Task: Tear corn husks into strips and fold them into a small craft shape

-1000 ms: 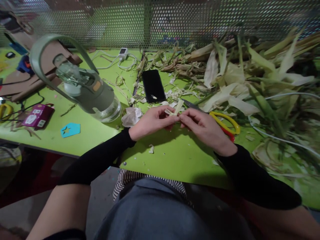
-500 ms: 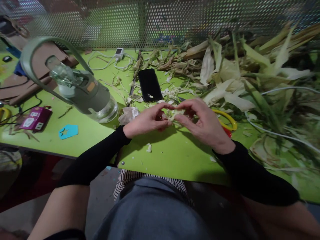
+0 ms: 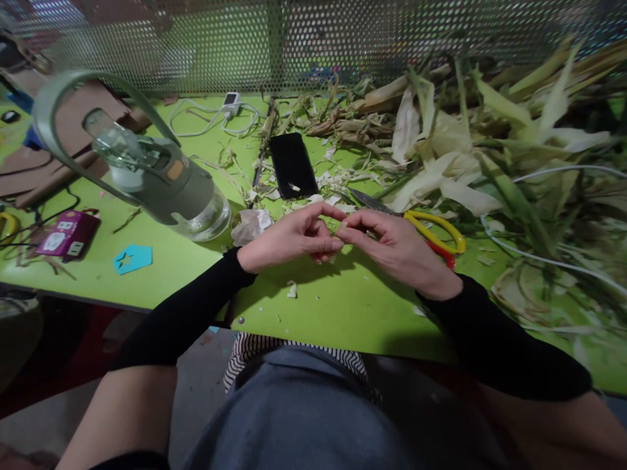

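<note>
My left hand (image 3: pixel 300 238) and my right hand (image 3: pixel 394 251) meet over the green table (image 3: pixel 313 307), fingertips close together. A small piece of pale corn husk (image 3: pixel 343 226) shows at the pinched fingertips, mostly hidden by the fingers. The left thumb and fingers are curled in, with a pale bit showing just under them. On the right, thumb and forefinger are pressed together. Beside my right hand lie scissors (image 3: pixel 434 225) with yellow and red handles, blades pointing left. A black phone (image 3: pixel 294 164) lies flat beyond my hands, a husk scrap on its screen.
A large heap of corn husks (image 3: pixel 450 143) spreads over the right and back, crossed by a white cable (image 3: pixel 543 251). Crumpled tissue (image 3: pixel 251 226) and a green water bottle (image 3: pixel 166 179) stand left, with a purple box (image 3: pixel 69 234) and blue paper (image 3: pixel 133 259). Perforated metal panel (image 3: pixel 220 49) behind.
The pale husk strip visible between my hands half a second ago is now mostly hidden in the fingers. My right hand has shifted slightly, uncovering the scissor blades.
</note>
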Demonstrator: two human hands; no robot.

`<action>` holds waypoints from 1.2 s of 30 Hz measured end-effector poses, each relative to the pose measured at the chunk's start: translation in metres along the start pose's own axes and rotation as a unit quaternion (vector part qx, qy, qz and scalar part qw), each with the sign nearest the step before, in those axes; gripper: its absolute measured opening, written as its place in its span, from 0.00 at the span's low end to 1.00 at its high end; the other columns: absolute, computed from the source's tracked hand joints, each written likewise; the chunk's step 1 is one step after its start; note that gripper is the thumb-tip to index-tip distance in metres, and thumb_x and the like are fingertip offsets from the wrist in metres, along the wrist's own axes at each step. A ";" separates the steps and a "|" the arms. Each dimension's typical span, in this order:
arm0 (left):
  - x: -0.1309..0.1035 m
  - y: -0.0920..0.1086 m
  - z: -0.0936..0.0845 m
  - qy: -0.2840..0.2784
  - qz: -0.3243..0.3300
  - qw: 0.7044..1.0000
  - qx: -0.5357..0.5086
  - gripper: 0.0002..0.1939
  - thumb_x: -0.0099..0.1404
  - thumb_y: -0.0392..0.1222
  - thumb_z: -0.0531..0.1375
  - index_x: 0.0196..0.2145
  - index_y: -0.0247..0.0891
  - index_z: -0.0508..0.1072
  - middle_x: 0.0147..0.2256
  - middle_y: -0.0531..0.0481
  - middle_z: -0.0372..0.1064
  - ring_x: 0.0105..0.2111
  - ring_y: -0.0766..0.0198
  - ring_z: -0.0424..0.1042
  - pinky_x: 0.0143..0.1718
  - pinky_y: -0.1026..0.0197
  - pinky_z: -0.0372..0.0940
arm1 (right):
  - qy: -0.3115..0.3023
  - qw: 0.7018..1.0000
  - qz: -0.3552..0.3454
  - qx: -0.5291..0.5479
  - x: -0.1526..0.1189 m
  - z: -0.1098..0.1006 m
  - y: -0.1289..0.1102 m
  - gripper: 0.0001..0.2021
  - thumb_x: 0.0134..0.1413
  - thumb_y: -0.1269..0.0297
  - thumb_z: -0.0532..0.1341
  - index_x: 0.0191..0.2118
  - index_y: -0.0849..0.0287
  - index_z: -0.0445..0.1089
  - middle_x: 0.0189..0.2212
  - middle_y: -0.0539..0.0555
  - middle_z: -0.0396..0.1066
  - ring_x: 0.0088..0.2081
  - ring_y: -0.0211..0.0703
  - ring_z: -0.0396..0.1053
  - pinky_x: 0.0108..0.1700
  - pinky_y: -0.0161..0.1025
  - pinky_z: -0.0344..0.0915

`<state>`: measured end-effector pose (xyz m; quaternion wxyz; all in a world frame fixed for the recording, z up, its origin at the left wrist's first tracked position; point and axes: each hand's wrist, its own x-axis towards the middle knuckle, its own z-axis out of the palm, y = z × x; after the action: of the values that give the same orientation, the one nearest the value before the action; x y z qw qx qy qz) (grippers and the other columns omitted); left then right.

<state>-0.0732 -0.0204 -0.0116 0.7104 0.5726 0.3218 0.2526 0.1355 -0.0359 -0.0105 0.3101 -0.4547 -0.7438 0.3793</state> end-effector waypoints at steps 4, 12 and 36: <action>-0.001 0.003 -0.003 -0.022 -0.020 0.999 -0.042 0.19 0.64 0.40 0.68 0.48 0.32 0.69 0.27 0.55 0.73 0.26 0.73 0.72 0.33 0.66 0.68 | 0.056 0.998 0.010 0.021 -0.003 0.002 -0.006 0.15 0.61 0.48 0.65 0.30 0.54 0.73 0.27 0.50 0.71 0.29 0.41 0.64 0.33 0.40 0.60; 0.000 0.000 -0.001 -0.045 -0.040 0.995 -0.076 0.18 0.61 0.44 0.70 0.43 0.31 0.72 0.30 0.52 0.74 0.28 0.73 0.72 0.34 0.66 0.68 | 0.101 0.994 -0.035 -0.015 -0.001 0.001 -0.003 0.17 0.59 0.47 0.66 0.28 0.54 0.70 0.25 0.49 0.68 0.28 0.40 0.63 0.31 0.40 0.59; 0.002 -0.023 0.024 0.106 0.128 0.954 0.248 0.12 0.69 0.44 0.59 0.30 0.37 0.65 0.25 0.55 0.65 0.26 0.70 0.62 0.31 0.65 0.58 | 0.157 0.986 0.021 0.059 0.004 0.010 0.011 0.13 0.61 0.48 0.64 0.38 0.53 0.71 0.33 0.51 0.72 0.33 0.42 0.69 0.36 0.41 0.67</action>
<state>-0.0536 -0.0394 -0.0311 0.4693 0.7372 0.3717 0.3133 0.1311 -0.0319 -0.0242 0.4413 -0.5051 -0.6522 0.3534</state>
